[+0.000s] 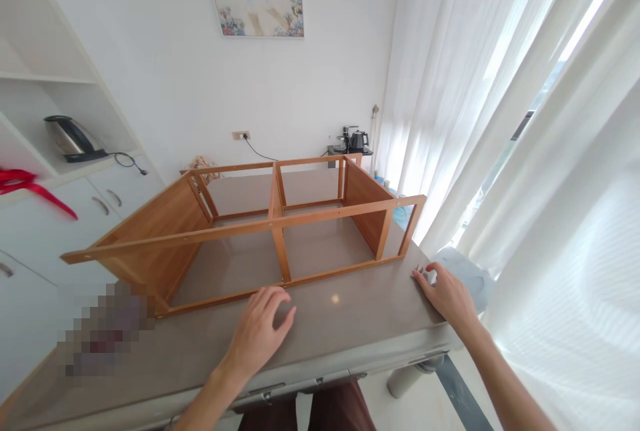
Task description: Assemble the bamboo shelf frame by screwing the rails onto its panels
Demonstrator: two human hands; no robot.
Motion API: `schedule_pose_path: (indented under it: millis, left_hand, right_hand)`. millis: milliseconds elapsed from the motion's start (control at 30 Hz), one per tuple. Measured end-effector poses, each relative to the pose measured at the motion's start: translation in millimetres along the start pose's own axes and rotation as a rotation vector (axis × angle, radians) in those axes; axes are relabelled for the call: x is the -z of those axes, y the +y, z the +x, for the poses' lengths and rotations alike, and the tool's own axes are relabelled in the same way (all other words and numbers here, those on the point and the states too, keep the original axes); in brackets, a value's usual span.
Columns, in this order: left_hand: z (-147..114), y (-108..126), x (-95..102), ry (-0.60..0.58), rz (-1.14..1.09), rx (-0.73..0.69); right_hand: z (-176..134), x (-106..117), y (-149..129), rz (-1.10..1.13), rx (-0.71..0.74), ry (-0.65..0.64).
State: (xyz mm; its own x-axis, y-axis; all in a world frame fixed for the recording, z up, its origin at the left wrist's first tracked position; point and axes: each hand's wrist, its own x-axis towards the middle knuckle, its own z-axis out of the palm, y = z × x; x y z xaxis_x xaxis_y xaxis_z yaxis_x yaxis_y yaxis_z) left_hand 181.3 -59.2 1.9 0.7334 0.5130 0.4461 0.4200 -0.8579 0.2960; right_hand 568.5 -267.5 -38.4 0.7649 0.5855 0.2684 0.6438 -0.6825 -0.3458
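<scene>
A wooden shelf frame [277,251] lies on its side on the grey-brown table [345,324], with slatted rails and solid end panels. Beside its front lower rail is my left hand [257,331], thumb and fingers apart in a loose curve with nothing between them. At the table's right end, my right hand [447,294] reaches down beside a few tiny metal pieces [419,269], too small to name for sure. Its thumb and fingers are curved with a gap between them; I cannot make out the small pale spot within that gap.
A metal kettle [73,139] stands on the white cabinet's shelf at left, near a red ribbon [35,191]. A coffee maker [353,139] sits behind the table. White curtains [560,217] hang at right, above a pale box-like thing [463,274]. A blurred patch covers the table's left.
</scene>
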Motion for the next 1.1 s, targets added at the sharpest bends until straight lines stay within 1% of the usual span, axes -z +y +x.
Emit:
schedule_pose_path:
  millis: [33, 100, 133, 200, 400, 500, 567, 633, 767, 933, 1100]
  left_hand:
    - [-4, -14, 5.3, 0.028, 0.02, 0.035]
    - [-5, -38, 11.7, 0.035, 0.044, 0.085]
    - [-1, -46, 13.0, 0.026, 0.045, 0.099]
    - [12, -58, 13.1, -0.036, 0.051, 0.12]
    - [65, -75, 8.8, -0.416, 0.061, 0.105]
    - [86, -81, 6.2, -0.559, -0.006, 0.058]
    - [93, -82, 4.6, -0.622, -0.027, 0.039]
    - [95, -83, 4.0, -0.642, -0.038, 0.042]
    - [91, -85, 6.8, -0.604, -0.086, 0.049]
    - [85, -89, 13.0, -0.608, -0.176, 0.041]
    - [84, -90, 15.2, -0.578, -0.2, 0.035]
  right_hand:
    - [0, 0, 1, -0.006, 0.005, -0.005]
    - [1, 1, 3, 0.003, 0.018, -0.02]
    - [1, 2, 4, 0.013, 0.021, -0.027]
    - [2, 4, 5, 0.038, 0.025, -0.035]
    - [4, 7, 2, 0.062, -0.016, -0.034]
    - [2, 6, -3, 0.048, -0.039, -0.009]
    - [1, 6, -6, 0.04, -0.052, 0.0]
    - [0, 5, -7, 0.033, -0.057, 0.001]
    - [-1, 1, -4, 0.02, -0.071, -0.002]
    - [-1, -5, 1, -0.007, -0.082, -0.017]
    - [2, -6, 5, -0.022, -0.124, -0.049]
